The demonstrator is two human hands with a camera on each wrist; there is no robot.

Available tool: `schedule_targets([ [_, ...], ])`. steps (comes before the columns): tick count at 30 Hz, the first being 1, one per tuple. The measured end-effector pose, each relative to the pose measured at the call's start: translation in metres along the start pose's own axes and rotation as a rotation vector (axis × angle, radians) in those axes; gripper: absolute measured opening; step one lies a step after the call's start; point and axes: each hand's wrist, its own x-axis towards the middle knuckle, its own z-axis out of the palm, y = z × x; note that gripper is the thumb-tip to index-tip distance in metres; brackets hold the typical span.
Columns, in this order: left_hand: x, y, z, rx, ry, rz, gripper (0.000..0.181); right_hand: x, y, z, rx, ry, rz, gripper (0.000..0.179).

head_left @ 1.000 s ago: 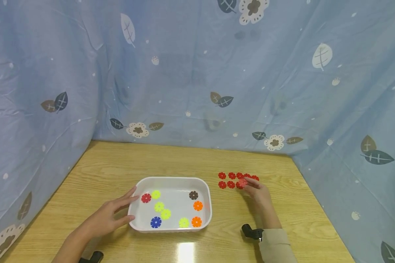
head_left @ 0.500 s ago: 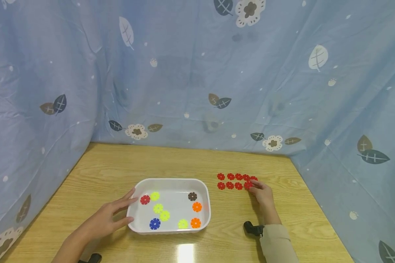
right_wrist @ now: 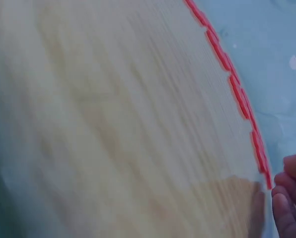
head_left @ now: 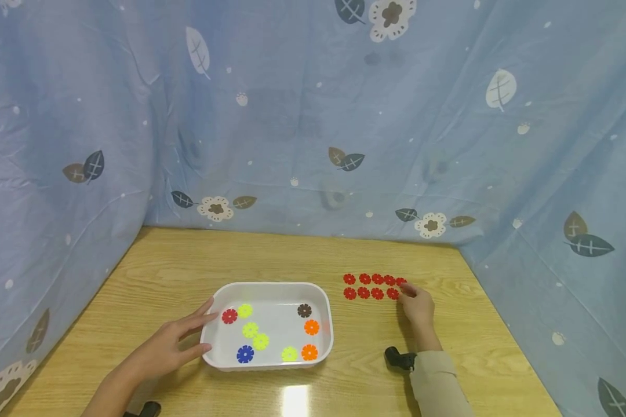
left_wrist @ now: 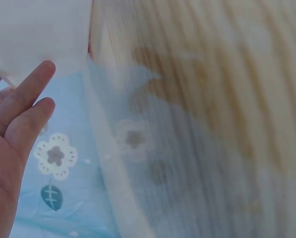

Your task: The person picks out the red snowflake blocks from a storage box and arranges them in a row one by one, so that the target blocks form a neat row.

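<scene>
My left hand [head_left: 169, 347] rests at the left end of a white plastic tray [head_left: 267, 367], fingers extended against its rim; the left wrist view shows the fingertips at the tray wall [left_wrist: 34, 34]. Inside the tray lie flower-shaped notched discs, among them a red disc [head_left: 229, 316], a blue disc [head_left: 245, 354], a brown disc [head_left: 305, 310], two orange ones and several yellow-green ones. To the right, red notched discs [head_left: 363, 293] lie flat in two rows. My right hand [head_left: 419, 308] is at their right end, fingers loosely bent, fingertips close beside the end disc [head_left: 393, 293].
All of this is on a wooden table [head_left: 271, 255]. A blue patterned cloth [head_left: 271, 116] hangs around its back and sides. Black wrist-worn devices [head_left: 399, 359] sit at both wrists.
My right hand has carried a red disc rightward, set it at the end of the front row and let it go, then drawn slightly right. The left hand and tray stay put.
</scene>
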Motion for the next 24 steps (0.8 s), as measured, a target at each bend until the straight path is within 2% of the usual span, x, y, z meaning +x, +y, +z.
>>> schedule_targets([
  [3, 0.000, 0.001, 0.000, -0.002, 0.000, -0.005, 0.054, -0.003, -0.005, -0.006, 0.043, -0.007, -0.016, 0.036],
  [7, 0.000, 0.002, -0.001, -0.014, -0.012, -0.017, 0.054, -0.009, -0.019, -0.013, 0.130, -0.109, -0.050, 0.042],
  [10, 0.000, 0.003, -0.001, -0.025, -0.020, -0.013, 0.054, -0.017, -0.034, -0.013, 0.219, -0.186, -0.104, 0.045],
  [15, 0.001, 0.003, -0.002, -0.047, -0.007, 0.003, 0.053, -0.037, -0.059, -0.006, 0.321, -0.288, -0.247, 0.046],
  [20, 0.002, 0.002, -0.001, -0.044, -0.029, -0.028, 0.055, -0.055, -0.074, 0.008, 0.349, -0.356, -0.364, 0.046],
  [24, 0.002, 0.001, -0.002, -0.039, -0.034, -0.039, 0.056, -0.067, -0.084, 0.020, 0.364, -0.409, -0.421, 0.048],
])
